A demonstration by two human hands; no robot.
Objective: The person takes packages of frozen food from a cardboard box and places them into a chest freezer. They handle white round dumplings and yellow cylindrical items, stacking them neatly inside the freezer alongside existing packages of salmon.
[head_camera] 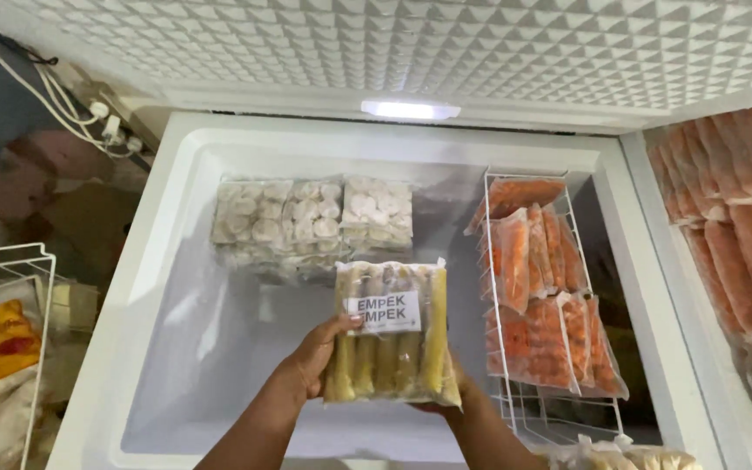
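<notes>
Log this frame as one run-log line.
left hand: holds vacuum pack of yellowish sticks | right hand: supports pack underneath | over open chest freezer | wire basket: orange packs

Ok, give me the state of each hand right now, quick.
Left hand: closed on the left edge of the clear packet of yellowish sticks.
Right hand: mostly hidden beneath the packet, supporting it.

Freezer floor [219,348] open; wire basket [559,305] blocks right
</notes>
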